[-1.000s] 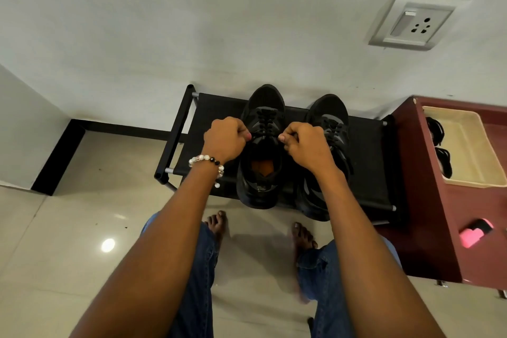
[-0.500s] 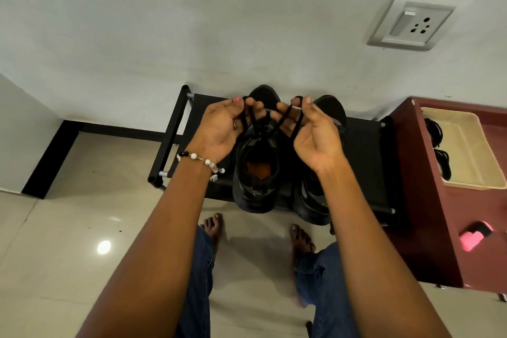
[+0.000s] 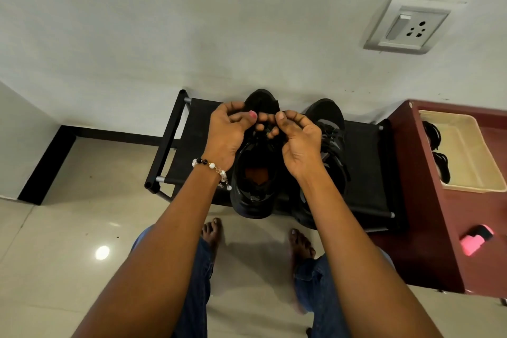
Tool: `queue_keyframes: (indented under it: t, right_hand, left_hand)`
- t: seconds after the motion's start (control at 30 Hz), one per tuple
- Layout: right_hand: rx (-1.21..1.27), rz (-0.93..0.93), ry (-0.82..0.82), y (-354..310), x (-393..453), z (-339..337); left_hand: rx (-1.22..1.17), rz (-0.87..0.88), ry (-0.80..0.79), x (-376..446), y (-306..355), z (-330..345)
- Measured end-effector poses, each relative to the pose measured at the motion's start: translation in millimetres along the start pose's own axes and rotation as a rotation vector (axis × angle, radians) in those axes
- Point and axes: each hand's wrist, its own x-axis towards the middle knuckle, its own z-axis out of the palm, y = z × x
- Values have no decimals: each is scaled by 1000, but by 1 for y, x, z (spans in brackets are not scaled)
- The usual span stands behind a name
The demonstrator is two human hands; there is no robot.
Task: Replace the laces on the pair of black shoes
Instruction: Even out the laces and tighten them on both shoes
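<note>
Both hands met above the left shoe (image 3: 253, 186), palms turned toward the wearer. The left hand (image 3: 226, 133) curled its fingers and pinched the thin black lace (image 3: 264, 127); the right hand (image 3: 297, 138) pinched the same cord just beside it, fingertips almost touching. Beneath them the shoe, matte black with an orange insole, sat on a flat black fabric rack (image 3: 192, 140). The right shoe (image 3: 330, 134), laced, lay just right of the right hand. A beaded bracelet (image 3: 211, 167) circled the left wrist.
</note>
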Motion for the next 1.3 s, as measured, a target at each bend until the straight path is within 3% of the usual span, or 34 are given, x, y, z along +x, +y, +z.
queue_keyframes:
  t: [0.27,0.43,0.67,0.87,1.0,1.3]
  right_hand:
    - [-53,3,59,9,2,3]
    - [-179,18,-169,1,0,6]
    - [-303,44,-372,-8,1,0]
    - [-249,-63,-229,-2,-2,5]
    - [-122,-14,-124,-1,0,5]
    - [-236,-53,41,6,4,9]
  left_hand:
    - [116,42,-155,-5,0,3]
    - [103,-45,-92,0,0,1]
    - [3,-8,-46,-1,-4,1]
    - [38,27,9,-4,-5,8]
    - [66,47,24,-1,-4,5]
    - [707,402,-147,2,5,-6]
